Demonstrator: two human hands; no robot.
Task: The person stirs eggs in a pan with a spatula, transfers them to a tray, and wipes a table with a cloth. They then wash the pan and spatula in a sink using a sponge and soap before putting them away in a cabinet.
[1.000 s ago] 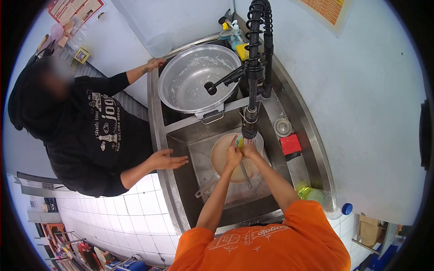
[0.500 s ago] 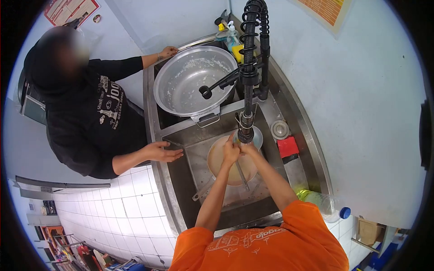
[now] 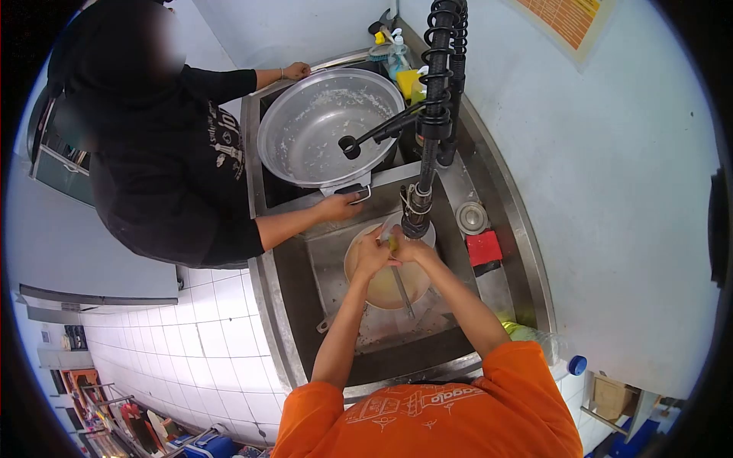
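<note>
Just below the spray tap's nozzle, my left hand and my right hand are close together over the sink. Both have bent fingers closed around a small yellow-green item between them; its kind is mostly hidden. Beneath my hands a pale round pan lies in the sink, with cloudy liquid in it and its handle toward the lower left. A long narrow metal utensil slants down from under my hands over the pan. Another pale round dish shows partly behind my hands.
In the adjoining basin, a co-worker's hand grips the near handle of a large metal pot with white residue. A drain strainer, a red sponge and a green-yellow bottle line the right ledge. Soap bottle stands behind.
The co-worker has leaned in and taken hold of the pot's near handle. My hands have shifted slightly, and the yellow-green item now shows between them.
</note>
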